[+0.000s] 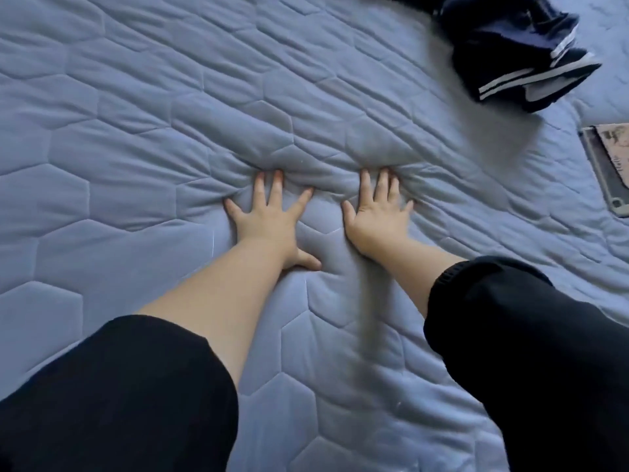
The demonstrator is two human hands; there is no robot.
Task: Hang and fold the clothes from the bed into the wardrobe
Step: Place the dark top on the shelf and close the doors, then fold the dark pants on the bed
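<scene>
A light blue quilted bedspread [143, 137] with hexagon stitching fills the view. My left hand [272, 221] and my right hand [377, 214] lie flat on it side by side near the middle, fingers spread and straight, palms pressing down. The fabric bunches into wrinkles just beyond my fingertips. Neither hand holds anything. A dark navy garment with white stripes [517, 59] lies crumpled at the upper right, well away from both hands. Black sleeves cover my forearms at the bottom.
A flat grey-edged object with a printed cover, like a tablet or book [609, 165], lies at the right edge of the bed. The bedspread stretches wide to the left and below my hands.
</scene>
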